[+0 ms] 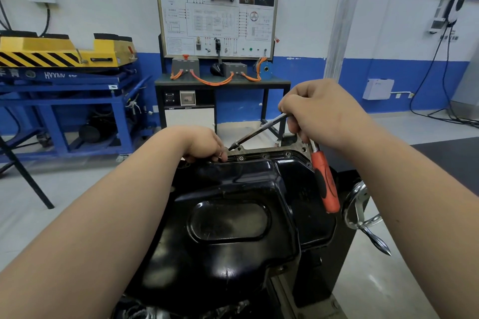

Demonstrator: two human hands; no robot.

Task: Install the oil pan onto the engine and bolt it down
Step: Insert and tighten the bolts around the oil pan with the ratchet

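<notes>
The black oil pan (233,215) lies on the engine, bottom up, filling the middle of the view. Several bolts (265,156) sit along its far flange. My left hand (204,145) reaches to the far edge, fingers curled down at the flange; what they pinch is hidden. My right hand (318,111) grips a ratchet with an orange handle (327,184) hanging toward me. Its long steel extension (259,132) slants down left, and its tip is at the flange beside my left fingers.
A chrome crank handle (363,215) of the engine stand sticks out at the right. Beyond the engine stand a training board on a dark bench (220,80), a blue frame carrying a yellow lift (64,72), and cables on the floor at the far right.
</notes>
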